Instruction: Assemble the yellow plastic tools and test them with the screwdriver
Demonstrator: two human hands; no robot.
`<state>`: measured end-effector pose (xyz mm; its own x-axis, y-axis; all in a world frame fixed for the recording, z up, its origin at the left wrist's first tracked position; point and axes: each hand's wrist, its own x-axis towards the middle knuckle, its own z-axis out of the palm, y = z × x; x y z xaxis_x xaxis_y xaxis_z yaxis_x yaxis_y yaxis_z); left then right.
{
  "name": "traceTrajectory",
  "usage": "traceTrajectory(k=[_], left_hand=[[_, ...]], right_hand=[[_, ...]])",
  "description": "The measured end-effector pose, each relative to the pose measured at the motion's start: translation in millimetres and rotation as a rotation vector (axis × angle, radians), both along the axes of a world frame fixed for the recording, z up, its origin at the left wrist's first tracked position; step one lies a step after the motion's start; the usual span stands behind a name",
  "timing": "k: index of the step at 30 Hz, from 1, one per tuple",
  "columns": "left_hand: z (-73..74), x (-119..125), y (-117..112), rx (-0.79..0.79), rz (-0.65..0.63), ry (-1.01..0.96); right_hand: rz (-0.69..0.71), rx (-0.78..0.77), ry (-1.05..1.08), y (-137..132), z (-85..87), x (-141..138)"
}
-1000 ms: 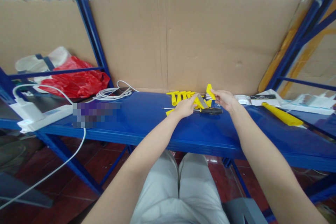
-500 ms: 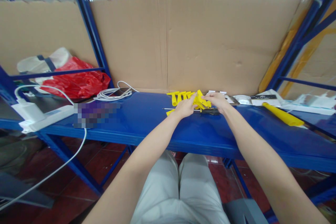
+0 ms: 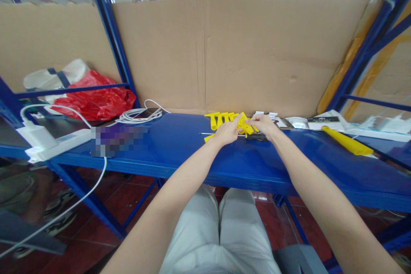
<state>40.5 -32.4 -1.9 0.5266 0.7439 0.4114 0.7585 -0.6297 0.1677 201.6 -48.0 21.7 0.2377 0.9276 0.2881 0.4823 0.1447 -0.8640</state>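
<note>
My left hand [image 3: 230,132] is closed around a yellow plastic part [image 3: 244,125], held just above the blue shelf. My right hand [image 3: 263,124] has its fingers pinched at the right side of that part; whatever lies between the fingertips is too small to make out. Beneath both hands lies a screwdriver [image 3: 258,137] with a black handle, its thin metal shaft pointing left. Several T-shaped yellow parts [image 3: 213,122] stand in a row behind my left hand. Another yellow piece [image 3: 208,138] rests partly hidden by my left wrist.
On the right lies a long yellow piece [image 3: 348,140] near white packets [image 3: 324,122]. At left are a power strip [image 3: 61,144], a coiled white cable [image 3: 138,114] and a red plastic bag [image 3: 96,96]. A cardboard panel [image 3: 257,51] backs the shelf. Another person's shoes [image 3: 61,222] show lower left.
The yellow part has turned slightly between my hands. My right fingers have drawn closer together. At the lower left, another person's leg and shoes have come into view.
</note>
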Motion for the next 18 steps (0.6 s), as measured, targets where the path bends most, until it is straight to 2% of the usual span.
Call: traceTrajectory(k=[5, 9, 14, 18], left_hand=[[0.6, -2, -1, 0.042, -0.061, -0.003], [-0.7, -2, 0, 0.081, -0.087, -0.027], [-0.9, -1, 1, 0.112, -0.065, -0.061], [0.9, -2, -1, 0.112, -0.047, -0.039]], right_hand=[[-0.051, 0.087, -0.055, 6, -4.4, 1], [-0.118, 0.144, 0.011, 10, -6.3, 2], [0.055, -0.048, 0.068, 9, -6.2, 9], [0.111, -0.097, 0.165, 9, -5.8, 12]])
